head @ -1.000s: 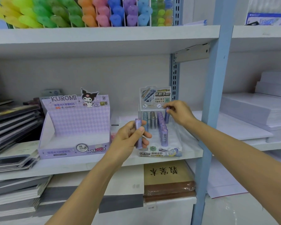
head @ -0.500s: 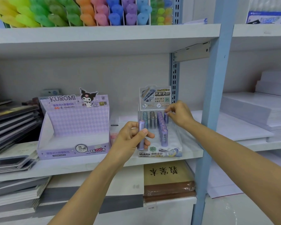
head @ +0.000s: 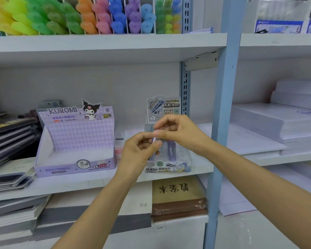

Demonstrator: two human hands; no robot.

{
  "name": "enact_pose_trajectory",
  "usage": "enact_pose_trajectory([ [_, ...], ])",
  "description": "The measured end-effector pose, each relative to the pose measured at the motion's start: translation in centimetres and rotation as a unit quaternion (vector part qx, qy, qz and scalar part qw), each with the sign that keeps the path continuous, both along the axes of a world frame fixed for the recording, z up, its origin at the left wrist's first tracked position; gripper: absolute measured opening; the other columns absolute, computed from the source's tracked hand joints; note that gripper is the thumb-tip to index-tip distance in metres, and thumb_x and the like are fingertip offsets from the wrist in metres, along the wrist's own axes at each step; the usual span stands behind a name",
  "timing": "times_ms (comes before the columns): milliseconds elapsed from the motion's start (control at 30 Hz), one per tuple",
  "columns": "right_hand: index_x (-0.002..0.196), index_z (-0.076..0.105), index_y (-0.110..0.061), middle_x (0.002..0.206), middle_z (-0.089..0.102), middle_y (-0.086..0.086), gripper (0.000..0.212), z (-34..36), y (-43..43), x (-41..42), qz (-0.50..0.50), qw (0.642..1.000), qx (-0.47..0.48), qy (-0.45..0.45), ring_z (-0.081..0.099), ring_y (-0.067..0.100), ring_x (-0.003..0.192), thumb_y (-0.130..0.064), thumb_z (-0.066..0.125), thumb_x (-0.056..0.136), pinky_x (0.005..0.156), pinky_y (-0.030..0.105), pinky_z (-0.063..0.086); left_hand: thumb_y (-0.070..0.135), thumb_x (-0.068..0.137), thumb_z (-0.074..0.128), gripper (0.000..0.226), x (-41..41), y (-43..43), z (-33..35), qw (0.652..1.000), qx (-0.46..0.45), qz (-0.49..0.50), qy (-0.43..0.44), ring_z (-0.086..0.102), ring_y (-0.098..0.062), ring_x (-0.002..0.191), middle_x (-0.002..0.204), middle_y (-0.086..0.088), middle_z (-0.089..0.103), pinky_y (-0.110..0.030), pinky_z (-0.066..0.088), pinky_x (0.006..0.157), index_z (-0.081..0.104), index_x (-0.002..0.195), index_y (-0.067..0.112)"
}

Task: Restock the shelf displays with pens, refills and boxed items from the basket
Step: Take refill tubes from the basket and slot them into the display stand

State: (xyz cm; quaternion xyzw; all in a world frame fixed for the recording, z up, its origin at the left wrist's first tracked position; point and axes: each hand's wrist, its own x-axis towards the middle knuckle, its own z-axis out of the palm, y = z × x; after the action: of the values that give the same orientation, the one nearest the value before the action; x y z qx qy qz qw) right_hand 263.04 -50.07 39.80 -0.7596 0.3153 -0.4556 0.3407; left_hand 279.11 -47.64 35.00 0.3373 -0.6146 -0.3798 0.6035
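Note:
A small clear display stand (head: 169, 167) with a printed header card sits on the middle shelf (head: 79, 184). A purple lead refill tube (head: 171, 150) stands upright in it; other tubes are hidden behind my hands. My left hand (head: 138, 151) grips a purple refill tube (head: 153, 150) upright just in front of the stand. My right hand (head: 180, 132) is above it, thumb and fingertips pinching the top of that same tube. A lilac Kuromi display box (head: 75, 141) stands to the left, its tray looking bare.
Coloured pens (head: 101, 17) fill racks on the upper shelf. Dark notebooks (head: 9, 137) are stacked at the left, white paper reams (head: 280, 123) at the right. A blue shelf upright (head: 223, 105) stands just right of the stand. Brown wrapped packs (head: 178, 198) lie on the shelf below.
My right hand has left the back row of the stand and come forward to the tube in my left hand. My left hand lifted that tube slightly up and right.

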Motion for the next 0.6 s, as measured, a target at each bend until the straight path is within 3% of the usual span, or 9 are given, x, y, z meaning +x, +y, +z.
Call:
enact_pose_trajectory([
  [100,0.093,0.069,-0.011,0.079,0.071,0.0,0.018,0.0,0.1,-0.4,0.009,0.999,0.013,-0.033,0.068,0.01,0.073,-0.011,0.078,0.078,0.066,0.016,0.051,0.01,0.079,0.076,0.022,-0.5,0.1,0.0,0.999,-0.005,0.031,-0.009,0.067,-0.022,0.079,0.09,-0.009,0.07,-0.032,0.057,0.074,0.067,0.099,0.014],
  [200,0.098,0.07,-0.009,0.092,0.073,0.004,0.019,0.4,0.0,-1.2,-0.032,0.997,-0.014,-0.064,0.07,0.011,0.084,-0.001,0.073,0.081,0.074,0.016,0.053,0.018,0.082,0.076,0.032,-0.5,0.0,-0.4,0.992,-0.04,0.091,-0.082,0.062,-0.02,0.09,0.1,-0.007,0.063,-0.028,0.054,0.08,0.061,0.111,0.017],
  [333,0.101,0.068,-0.01,0.096,0.069,0.001,0.018,1.6,-1.0,-2.8,-0.215,0.967,-0.116,-0.077,0.066,0.013,0.091,0.002,0.064,0.087,0.086,0.021,0.054,0.028,0.091,0.064,0.029,0.3,0.3,-2.0,0.924,-0.156,0.182,-0.298,0.053,-0.011,0.107,0.114,0.003,0.058,-0.026,0.043,0.094,0.059,0.118,0.018],
  [433,0.101,0.066,-0.013,0.095,0.066,-0.004,0.02,1.6,-2.3,-3.2,-0.29,0.942,-0.166,-0.03,0.063,0.01,0.089,0.002,0.06,0.089,0.082,0.015,0.051,0.039,0.095,0.056,0.047,0.6,0.8,-3.7,0.863,-0.157,0.137,-0.46,0.037,-0.009,0.132,0.142,0.008,0.046,-0.025,0.03,0.109,0.047,0.139,0.024],
  [500,0.101,0.067,-0.013,0.097,0.066,-0.004,0.022,1.0,-3.3,-3.1,-0.301,0.941,-0.154,-0.004,0.062,0.011,0.09,0.004,0.058,0.09,0.085,0.019,0.051,0.038,0.097,0.054,0.053,0.7,0.9,-4.6,0.845,-0.159,0.113,-0.498,0.027,-0.006,0.138,0.15,0.01,0.036,-0.024,0.025,0.112,0.037,0.146,0.026],
  [600,0.099,0.067,-0.01,0.1,0.067,0.002,0.023,-0.4,-4.9,-3.0,-0.316,0.941,-0.122,0.018,0.061,0.013,0.091,0.008,0.056,0.089,0.087,0.022,0.051,0.034,0.098,0.053,0.051,0.8,1.1,-4.7,0.844,-0.169,0.118,-0.496,0.025,-0.005,0.14,0.152,0.011,0.034,-0.024,0.025,0.113,0.038,0.146,0.026],
])
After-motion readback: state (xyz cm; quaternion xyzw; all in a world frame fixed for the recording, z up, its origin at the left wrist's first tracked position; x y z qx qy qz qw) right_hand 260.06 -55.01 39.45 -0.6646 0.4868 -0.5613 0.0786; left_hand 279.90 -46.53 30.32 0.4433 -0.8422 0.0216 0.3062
